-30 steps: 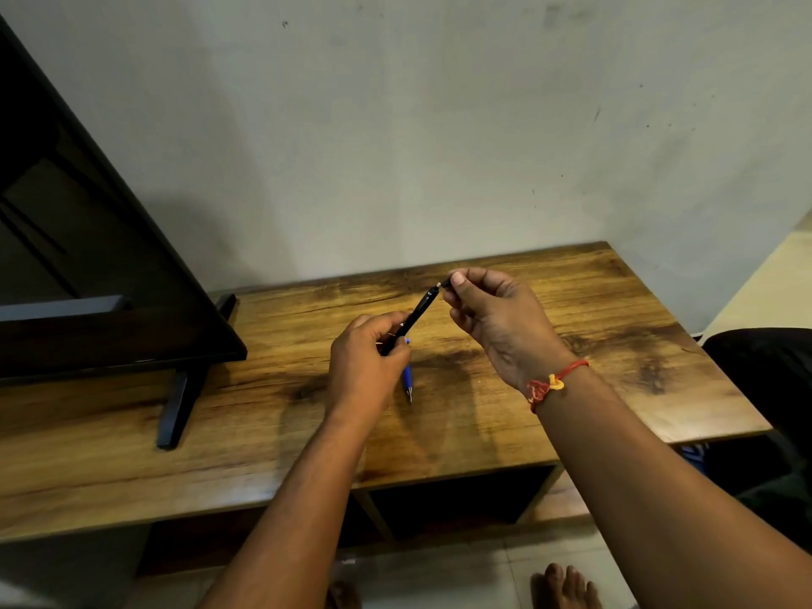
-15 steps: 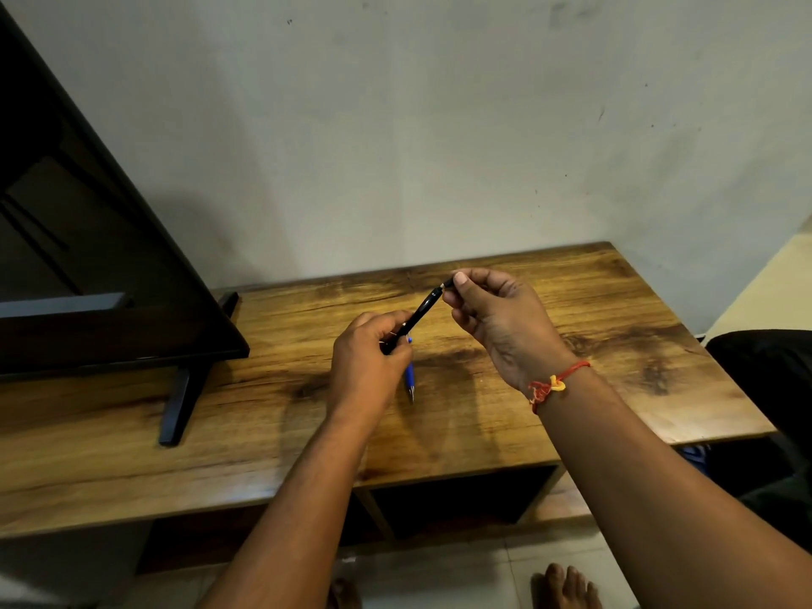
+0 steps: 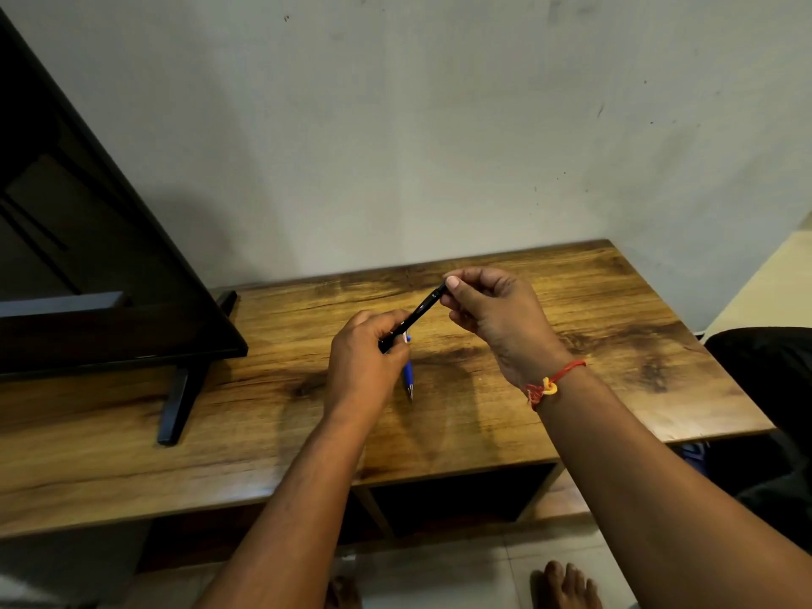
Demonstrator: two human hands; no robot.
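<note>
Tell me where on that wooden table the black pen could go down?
The wooden table is bare right of the right hand, out to its edge, and in front between the television foot and the left hand. Crowded: the middle, around the blue pen and both hands, and the left, under the television.

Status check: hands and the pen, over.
Left hand grips lower end of slim black pen. Right hand pinches its top end. Blue pen beneath left hand, by brown wooden table; nothing blocking.

Blue pen (image 3: pixel 408 374) half behind the left hand (image 3: pixel 367 360)
</note>
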